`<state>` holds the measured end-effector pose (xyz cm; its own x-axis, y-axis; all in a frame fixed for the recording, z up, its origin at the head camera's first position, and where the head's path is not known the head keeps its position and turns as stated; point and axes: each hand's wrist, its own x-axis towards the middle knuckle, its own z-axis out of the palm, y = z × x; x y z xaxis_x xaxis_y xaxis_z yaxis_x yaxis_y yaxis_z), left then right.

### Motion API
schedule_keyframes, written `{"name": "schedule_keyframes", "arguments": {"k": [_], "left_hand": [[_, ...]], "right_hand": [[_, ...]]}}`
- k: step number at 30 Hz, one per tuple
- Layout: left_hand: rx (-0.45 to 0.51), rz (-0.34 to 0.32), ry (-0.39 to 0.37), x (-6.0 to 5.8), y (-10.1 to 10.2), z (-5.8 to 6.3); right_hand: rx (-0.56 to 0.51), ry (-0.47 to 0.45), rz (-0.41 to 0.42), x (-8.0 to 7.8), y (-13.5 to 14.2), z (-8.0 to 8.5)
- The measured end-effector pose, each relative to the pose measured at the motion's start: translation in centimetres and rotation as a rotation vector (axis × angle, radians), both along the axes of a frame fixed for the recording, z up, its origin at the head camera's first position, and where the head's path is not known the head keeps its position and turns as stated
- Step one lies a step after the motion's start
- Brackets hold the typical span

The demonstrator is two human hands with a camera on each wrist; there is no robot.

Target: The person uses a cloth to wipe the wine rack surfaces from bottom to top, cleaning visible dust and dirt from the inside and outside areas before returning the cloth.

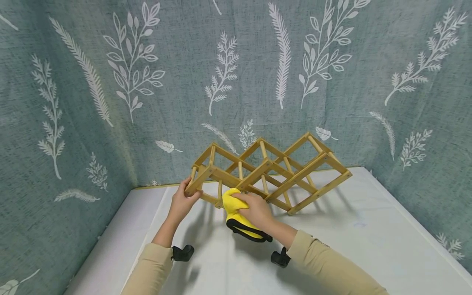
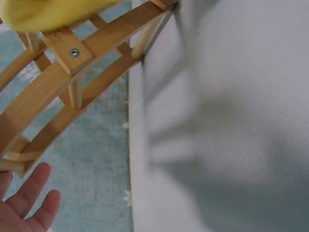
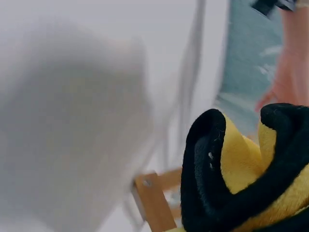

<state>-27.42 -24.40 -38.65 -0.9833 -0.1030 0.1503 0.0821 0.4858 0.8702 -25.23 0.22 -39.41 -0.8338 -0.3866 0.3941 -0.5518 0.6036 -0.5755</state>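
A light wooden lattice rack (image 1: 296, 177), made of crossed slats and round dowels, stretches across the back of the table in the head view. My left hand (image 1: 182, 203) grips its left end, thumb on the near side. A yellow cloth with black edging (image 1: 233, 209) is bunched in my right hand (image 1: 258, 211), which holds it against the front slats near the rack's middle. The cloth's loose black-edged part hangs below that hand and fills the lower right of the right wrist view. A screw head shows on a slat joint (image 2: 73, 53) in the left wrist view.
The white tabletop (image 1: 221, 266) lies under the rack and both arms, with shadows across it. Grey-green fabric with white leaf prints (image 1: 177, 102) hangs behind the table and at both sides. A black wrist camera (image 1: 183, 253) sticks out from the left wrist.
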Motion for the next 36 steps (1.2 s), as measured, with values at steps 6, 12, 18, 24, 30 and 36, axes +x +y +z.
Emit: {"name": "schedule_keyframes", "arguments": {"k": [6, 12, 18, 24, 30, 36], "left_hand": [[0.0, 0.0, -0.006, 0.1, -0.3, 0.0], [-0.013, 0.009, 0.001, 0.2, -0.5, 0.1], [-0.026, 0.001, -0.003, 0.4, -0.6, 0.2], [-0.019, 0.002, -0.003, 0.5, -0.7, 0.2], [-0.016, 0.004, 0.008, 0.4, -0.7, 0.4], [-0.012, -0.013, -0.001, 0.1, -0.2, 0.2]], "right_hand": [[-0.12, -0.015, -0.063, -0.2, 2.6, 2.4], [-0.221, 0.014, -0.115, -0.6, 5.5, 5.0], [-0.318, -0.018, -0.181, -0.9, 8.2, 7.2], [-0.357, 0.019, -0.191, 0.3, 7.9, 7.0], [-0.162, 0.046, -0.042, 1.6, 3.0, 3.0], [0.057, -0.038, 0.061, 1.2, -1.6, -1.4]]}}
